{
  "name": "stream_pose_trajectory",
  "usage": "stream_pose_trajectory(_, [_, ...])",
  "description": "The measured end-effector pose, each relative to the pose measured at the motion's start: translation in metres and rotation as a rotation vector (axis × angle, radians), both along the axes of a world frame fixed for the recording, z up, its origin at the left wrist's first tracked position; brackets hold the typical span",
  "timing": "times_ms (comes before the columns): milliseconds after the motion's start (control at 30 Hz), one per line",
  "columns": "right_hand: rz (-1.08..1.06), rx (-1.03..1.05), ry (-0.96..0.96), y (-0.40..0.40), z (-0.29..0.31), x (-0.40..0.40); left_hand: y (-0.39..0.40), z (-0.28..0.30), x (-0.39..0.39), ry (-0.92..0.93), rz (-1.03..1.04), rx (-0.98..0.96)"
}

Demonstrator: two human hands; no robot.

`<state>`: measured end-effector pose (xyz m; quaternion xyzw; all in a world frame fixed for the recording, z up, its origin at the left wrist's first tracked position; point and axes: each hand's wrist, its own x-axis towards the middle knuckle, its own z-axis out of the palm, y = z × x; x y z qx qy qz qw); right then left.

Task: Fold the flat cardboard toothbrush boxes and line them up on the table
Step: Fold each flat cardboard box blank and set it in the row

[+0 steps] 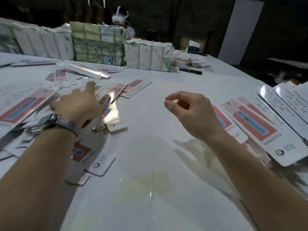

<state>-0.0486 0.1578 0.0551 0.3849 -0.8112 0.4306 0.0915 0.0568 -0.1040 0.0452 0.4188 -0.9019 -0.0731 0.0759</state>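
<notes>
A loose heap of flat toothbrush boxes, white card with red and blue print, covers the left side of the white table. My left hand, a watch on its wrist, reaches over this heap with fingers stretched toward the cards; motion blur hides whether it touches one. My right hand hovers above the bare middle of the table, fingers loosely curled and holding nothing. A row of overlapping boxes lies at the right, just beyond my right wrist.
Big wrapped bundles stand along the far edge of the table, with a smaller white bundle beside them. A person wearing a headset sits behind them. A dark flat object lies near scattered paper scraps at the back right.
</notes>
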Motion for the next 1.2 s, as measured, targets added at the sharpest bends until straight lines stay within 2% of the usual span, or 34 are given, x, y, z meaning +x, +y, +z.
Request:
stream_pose_trajectory(100, [0.184,-0.014,-0.085,-0.013,-0.009,0.019,0.005,-0.001,0.001,0.049,-0.078,-0.161])
stream_pose_trajectory(167, [0.249,-0.020,-0.112,-0.017,-0.014,0.026,0.007,0.000,0.000,0.132,-0.107,-0.196])
stream_pose_trajectory(400, [0.282,-0.055,-0.130,-0.020,-0.020,0.027,0.014,0.005,-0.002,0.237,-0.198,-0.181])
stream_pose_trajectory(500, [0.269,-0.088,-0.135,-0.020,-0.019,0.027,0.028,0.012,-0.004,0.404,-0.247,-0.115])
stream_pose_trajectory(600, [0.251,-0.177,-0.145,-0.022,-0.017,0.026,0.057,0.023,-0.008,0.737,-0.396,0.094])
stream_pose_trajectory(667, [0.241,-0.214,-0.129,-0.021,-0.015,0.023,0.076,0.029,-0.010,0.914,-0.488,0.357])
stream_pose_trajectory(733, [0.226,-0.251,-0.119,-0.019,-0.011,0.019,0.092,0.030,-0.010,1.005,-0.540,0.674])
stream_pose_trajectory(800, [0.193,-0.318,-0.139,-0.017,-0.009,0.013,0.103,0.026,-0.012,1.016,-0.556,0.949])
stream_pose_trajectory(867, [0.139,-0.355,-0.141,-0.012,-0.006,0.007,0.112,0.022,-0.014,0.960,-0.586,1.130])
stream_pose_trajectory(967, [0.070,-0.309,-0.079,-0.004,-0.002,0.002,0.119,0.013,-0.017,0.855,-0.696,1.302])
stream_pose_trajectory(1200, [0.050,-0.207,-0.037,0.005,0.006,-0.004,0.120,-0.002,-0.020,0.812,-0.882,1.689])
